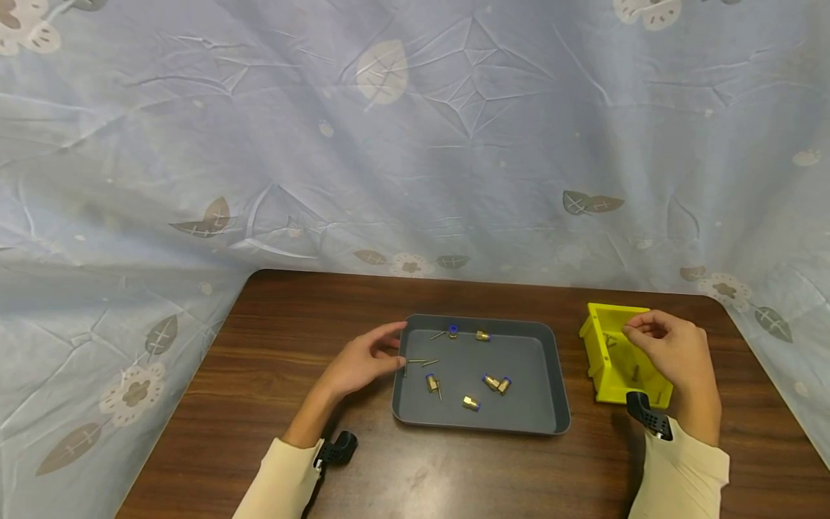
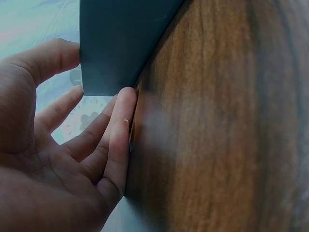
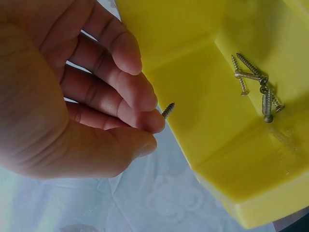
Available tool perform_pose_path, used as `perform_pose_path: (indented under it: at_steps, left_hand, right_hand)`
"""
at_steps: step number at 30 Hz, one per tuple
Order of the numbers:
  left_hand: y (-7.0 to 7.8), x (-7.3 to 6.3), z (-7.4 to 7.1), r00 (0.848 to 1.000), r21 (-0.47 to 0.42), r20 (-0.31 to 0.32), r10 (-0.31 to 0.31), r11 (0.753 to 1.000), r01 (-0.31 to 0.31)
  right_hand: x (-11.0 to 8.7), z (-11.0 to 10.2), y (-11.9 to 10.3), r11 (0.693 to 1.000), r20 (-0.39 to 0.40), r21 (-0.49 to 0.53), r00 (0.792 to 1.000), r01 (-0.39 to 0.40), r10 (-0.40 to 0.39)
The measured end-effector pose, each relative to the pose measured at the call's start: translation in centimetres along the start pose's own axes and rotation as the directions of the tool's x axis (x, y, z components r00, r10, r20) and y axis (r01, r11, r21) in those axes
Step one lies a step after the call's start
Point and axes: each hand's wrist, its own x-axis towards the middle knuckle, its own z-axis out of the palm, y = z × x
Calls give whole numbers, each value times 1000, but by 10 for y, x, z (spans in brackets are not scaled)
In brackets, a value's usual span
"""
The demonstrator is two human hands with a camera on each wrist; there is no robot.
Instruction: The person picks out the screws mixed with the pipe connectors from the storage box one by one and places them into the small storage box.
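Between the thumb and fingertips of the right hand (image 1: 677, 355) sits a small screw (image 3: 168, 110), pinched so that its threaded end pokes out past the fingers; the other fingers of that hand curve loosely, with narrow gaps between them. In the head view those fingertips are over the mouth of a yellow bin (image 1: 616, 395), where a few more screws (image 3: 263, 89) lie crossed in a loose cluster on its floor. Well to the other side, the left hand (image 1: 359, 366) is fairly open at the left end of a gray tray (image 1: 476, 427), thumb and forefinger spread along the rim and touching it, the remaining fingers low beside the outer wall near the wood. Inside the tray are six brass fittings (image 1: 471, 403) with blue ends, scattered from back to front, and several thin screws (image 1: 431, 362), mostly toward the left end. A strip of brown table (image 1: 573, 425) separates tray from bin, and more wood runs in front of both. Beyond them, the table's back edge meets a hanging leaf-patterned cloth (image 1: 415, 180).
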Motion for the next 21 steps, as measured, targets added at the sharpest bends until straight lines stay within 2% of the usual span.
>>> perform_pose_path:
  at_steps: [21]
  left_hand:
    - [-2,0,0,1000,4,0,5,1000,-5]
  right_hand:
    - [-1,1,0,1000,3,3,1000,-11,11]
